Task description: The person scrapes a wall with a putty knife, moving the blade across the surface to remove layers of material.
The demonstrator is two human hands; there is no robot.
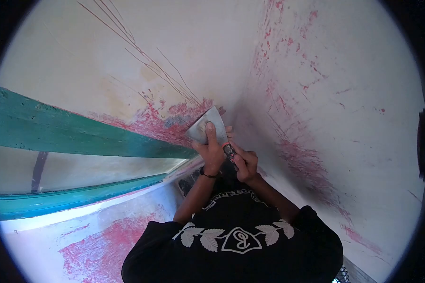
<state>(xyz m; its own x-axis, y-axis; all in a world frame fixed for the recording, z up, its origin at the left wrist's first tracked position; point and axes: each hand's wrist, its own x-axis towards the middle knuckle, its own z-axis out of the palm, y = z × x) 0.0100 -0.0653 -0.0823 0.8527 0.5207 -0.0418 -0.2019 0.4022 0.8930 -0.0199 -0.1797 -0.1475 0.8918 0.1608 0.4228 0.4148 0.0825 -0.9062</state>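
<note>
A wide, flat metal scraper [198, 131] with a dark, red-edged handle is held up against the wall near the corner. My right hand [246, 164] is closed around its handle. On the blade lies my left hand [211, 153], one finger stretched along the metal face and the others gripping near the blade's base. Its wrist wears a dark band. The blade's far edge meets a patch of scraped red paint [160, 120] on the pale wall [198, 42]. Part of the handle is hidden by my fingers.
A green painted beam [80, 129] runs along the left wall to the corner, with a blue-green ledge [80, 195] below it. The right wall [363, 94] carries red streaks. A dark object [422, 146] sits at the far right edge. Thin cracks cross the left wall.
</note>
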